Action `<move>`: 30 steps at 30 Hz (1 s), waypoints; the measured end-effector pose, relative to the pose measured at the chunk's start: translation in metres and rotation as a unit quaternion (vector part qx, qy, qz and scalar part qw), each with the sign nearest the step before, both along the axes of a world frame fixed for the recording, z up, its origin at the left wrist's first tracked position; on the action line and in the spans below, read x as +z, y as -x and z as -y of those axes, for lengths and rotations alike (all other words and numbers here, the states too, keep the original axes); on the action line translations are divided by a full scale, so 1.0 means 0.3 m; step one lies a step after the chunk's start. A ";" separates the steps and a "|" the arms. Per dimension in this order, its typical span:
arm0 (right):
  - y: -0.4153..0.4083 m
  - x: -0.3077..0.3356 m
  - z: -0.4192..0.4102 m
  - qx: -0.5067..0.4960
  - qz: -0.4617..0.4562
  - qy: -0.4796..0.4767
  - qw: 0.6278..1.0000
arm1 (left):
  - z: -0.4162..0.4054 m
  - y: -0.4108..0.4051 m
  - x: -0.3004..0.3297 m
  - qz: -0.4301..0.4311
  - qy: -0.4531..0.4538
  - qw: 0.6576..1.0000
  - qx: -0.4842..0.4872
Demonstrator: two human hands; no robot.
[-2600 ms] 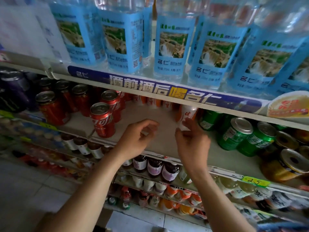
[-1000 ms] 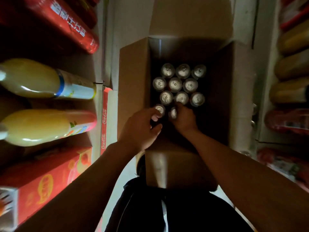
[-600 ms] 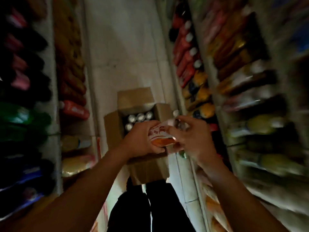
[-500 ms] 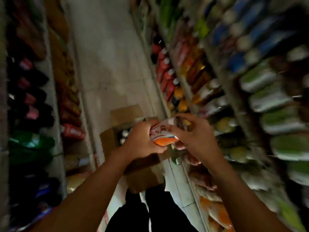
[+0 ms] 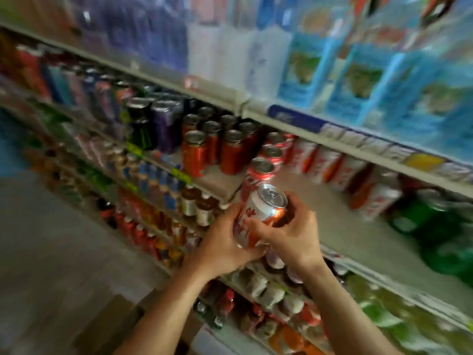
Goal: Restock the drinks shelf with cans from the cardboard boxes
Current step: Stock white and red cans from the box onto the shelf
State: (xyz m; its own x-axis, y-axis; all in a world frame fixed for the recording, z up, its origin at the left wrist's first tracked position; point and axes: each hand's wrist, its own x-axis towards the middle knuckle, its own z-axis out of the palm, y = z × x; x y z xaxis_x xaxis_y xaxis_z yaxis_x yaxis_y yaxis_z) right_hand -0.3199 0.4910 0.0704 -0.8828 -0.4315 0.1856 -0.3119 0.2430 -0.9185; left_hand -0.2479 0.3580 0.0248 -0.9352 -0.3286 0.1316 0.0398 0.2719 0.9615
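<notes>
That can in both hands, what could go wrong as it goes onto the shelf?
The white-and-orange can is tilted in the left hand and right hand, so it might slip. The red can stands at the shelf edge just beyond it and might get knocked off.

Water bottles with blue labels stand on the top shelf at the right, and beside them to the left are blurred white packs and purple packs. On lower shelves there are small brown bottles near the front edge, and under them rows of red and orange bottles. The grey floor is at the left.
</notes>
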 end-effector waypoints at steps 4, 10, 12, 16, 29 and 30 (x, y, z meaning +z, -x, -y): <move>0.113 0.050 -0.180 -0.034 -0.008 0.025 0.999 | -0.140 0.150 0.066 -0.027 0.060 0.997 -0.042; 0.274 -0.033 -0.365 -0.098 0.001 0.010 0.995 | -0.334 0.368 0.000 -0.006 0.100 0.995 -0.021; 0.320 -0.085 -0.382 -0.112 0.022 -0.021 0.993 | -0.364 0.407 -0.011 0.003 0.133 0.991 -0.009; 0.387 -0.160 -0.371 -0.127 0.059 -0.069 0.988 | -0.356 0.470 -0.013 0.035 0.162 0.986 0.016; 0.454 -0.217 -0.372 -0.183 0.036 -0.078 0.979 | -0.253 0.584 -0.046 0.124 0.095 0.978 -0.135; 0.454 -0.224 -0.372 -0.191 0.040 -0.099 0.976 | -0.253 0.582 -0.046 0.131 0.090 0.977 -0.143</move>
State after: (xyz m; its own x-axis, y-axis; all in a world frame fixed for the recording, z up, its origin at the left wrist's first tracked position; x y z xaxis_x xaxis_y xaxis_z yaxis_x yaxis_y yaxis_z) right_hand -0.4561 0.6025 0.0033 -0.9945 -0.0887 0.0564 -0.0935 0.5027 -0.8594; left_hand -0.4225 0.4340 0.0109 -0.9948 -0.0426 -0.0921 -0.1014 0.4508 0.8868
